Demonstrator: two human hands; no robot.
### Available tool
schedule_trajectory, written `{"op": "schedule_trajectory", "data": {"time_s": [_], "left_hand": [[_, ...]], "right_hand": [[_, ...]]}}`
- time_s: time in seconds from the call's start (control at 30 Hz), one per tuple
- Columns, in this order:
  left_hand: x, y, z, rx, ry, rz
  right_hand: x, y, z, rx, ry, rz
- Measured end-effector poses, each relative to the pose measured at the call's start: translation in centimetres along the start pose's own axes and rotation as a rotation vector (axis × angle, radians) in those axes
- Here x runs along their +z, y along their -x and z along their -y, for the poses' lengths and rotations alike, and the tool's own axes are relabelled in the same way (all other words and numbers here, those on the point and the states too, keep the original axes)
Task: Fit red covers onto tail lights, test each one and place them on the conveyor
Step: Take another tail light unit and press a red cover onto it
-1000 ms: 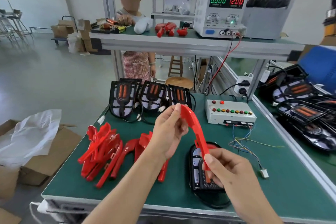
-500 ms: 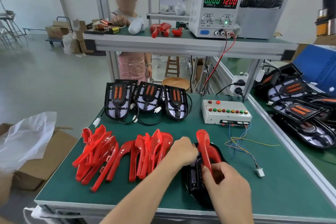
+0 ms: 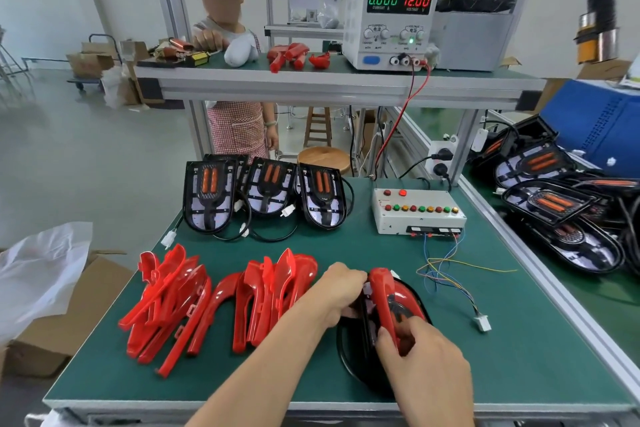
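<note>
A black tail light [image 3: 349, 354] lies on the green bench in front of me. A red cover [image 3: 388, 302] sits on top of it, tilted. My left hand [image 3: 337, 291] grips the light's left edge by the cover's top end. My right hand [image 3: 420, 357] pinches the cover's lower end. Several loose red covers [image 3: 214, 298] lie in piles to the left. Three bare tail lights [image 3: 266, 194] lean in a row at the back of the bench.
A white test box [image 3: 417, 215] with coloured buttons stands back right, its thin wires ending in a white plug [image 3: 483, 322]. A power supply [image 3: 391, 21] sits on the upper shelf. More tail lights [image 3: 557, 208] lie on the conveyor at right. A person stands behind the shelf.
Both hands have brought the red cover down from mid-air onto the black tail light. My left hand has shifted from the cover's upper end to the light's left edge.
</note>
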State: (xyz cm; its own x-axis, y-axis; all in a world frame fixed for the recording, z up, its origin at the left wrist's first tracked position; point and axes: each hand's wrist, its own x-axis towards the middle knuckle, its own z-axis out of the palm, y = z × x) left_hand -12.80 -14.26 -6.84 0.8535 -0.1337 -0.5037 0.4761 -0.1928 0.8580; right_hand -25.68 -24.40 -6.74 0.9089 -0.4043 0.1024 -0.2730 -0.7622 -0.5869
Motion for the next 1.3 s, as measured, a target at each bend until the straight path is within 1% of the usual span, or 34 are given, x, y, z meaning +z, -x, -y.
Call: {"op": "schedule_trajectory", "data": {"time_s": [0.1,0.3,0.33,0.4,0.47,0.53,0.67,0.77,0.9,1.0,1.13,1.3], "left_hand": [[0.3,-0.2,0.1,-0.021,0.058,0.003],[1.5,-0.4,0.4,-0.046,0.069,-0.020],[1.5,-0.4,0.5,-0.053,0.107,-0.020],[1.6,-0.1,0.3,-0.084,0.256,-0.010],[1.4,0.7,0.0,-0.107,0.446,0.034],[1.2,1.5,-0.1,-0.088,0.555,0.077],[0.7,2.3,0.6,0.073,0.599,0.016],[0.6,2.9,1.1,0.140,0.663,-0.007],[0.4,3.4,1.5,0.173,0.708,-0.016],[0.2,3.8,1.5,0.192,0.750,-0.010],[0.3,3.9,1.5,0.186,0.786,-0.023],[0.2,4.0,1.7,0.191,0.749,-0.037]], "right_hand": [[-0.1,-0.1,-0.1,-0.014,0.019,0.015],[-0.2,-0.3,0.0,-0.044,0.032,0.026],[-0.2,-0.3,0.0,-0.047,0.026,0.021],[-0.1,-0.1,0.1,-0.057,0.014,0.003],[0.0,0.1,0.2,-0.068,0.017,-0.029],[0.2,0.3,0.3,-0.098,0.011,-0.081],[1.3,0.6,-0.5,-0.209,-0.022,-0.166],[2.4,0.6,-1.1,-0.301,-0.002,-0.220],[3.6,0.8,-1.9,-0.374,-0.112,-0.318],[3.8,1.0,-2.1,-0.372,-0.192,-0.312],[4.2,0.9,-2.5,-0.366,-0.156,-0.281],[4.5,1.4,-2.4,-0.358,-0.080,-0.308]]}}
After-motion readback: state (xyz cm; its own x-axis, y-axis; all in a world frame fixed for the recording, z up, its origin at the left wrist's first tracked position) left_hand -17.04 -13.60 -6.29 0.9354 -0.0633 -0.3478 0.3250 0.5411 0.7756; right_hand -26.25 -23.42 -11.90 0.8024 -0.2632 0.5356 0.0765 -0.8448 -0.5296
